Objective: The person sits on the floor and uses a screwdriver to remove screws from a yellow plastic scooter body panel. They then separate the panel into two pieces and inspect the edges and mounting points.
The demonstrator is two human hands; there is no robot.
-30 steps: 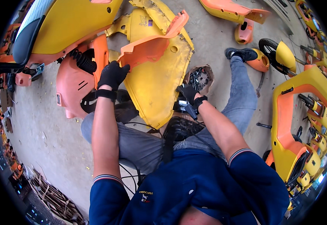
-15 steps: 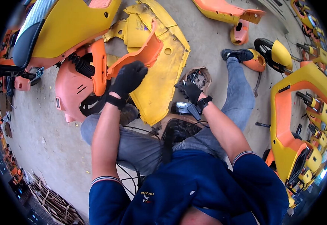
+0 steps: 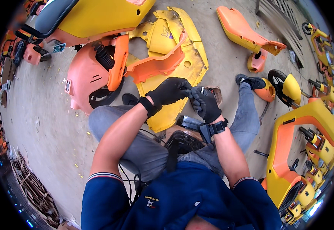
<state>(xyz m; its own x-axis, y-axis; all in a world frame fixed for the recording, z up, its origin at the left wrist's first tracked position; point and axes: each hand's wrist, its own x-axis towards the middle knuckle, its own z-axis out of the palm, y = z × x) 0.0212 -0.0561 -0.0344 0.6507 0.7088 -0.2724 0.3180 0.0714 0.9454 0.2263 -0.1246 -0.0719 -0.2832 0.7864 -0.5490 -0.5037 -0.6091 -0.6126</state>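
My left hand (image 3: 171, 91) and my right hand (image 3: 206, 105), both in black gloves, meet in front of me over the edge of a large yellow body panel (image 3: 171, 111). In my right hand's closed fingers is a small silver metal piece (image 3: 202, 90), its kind too small to tell. The left fingertips are pinched against the right ones; what they hold, if anything, is hidden. Behind the right hand, a brown container (image 3: 217, 92) of small parts is partly covered. A boxy black device (image 3: 190, 122) lies just below the right wrist.
An orange trim piece (image 3: 159, 65) lies on the panel. To the left stands a yellow scooter body (image 3: 102, 19) with a pink wheel cover (image 3: 86, 73). A yellow-orange frame (image 3: 280, 153) is at right, and an orange seat-shaped shell (image 3: 243, 28) lies farther off.
My left hand has moved right and down from beside the orange trim piece to meet the right hand. The right hand has shifted slightly right and down. The whole view has shifted too.
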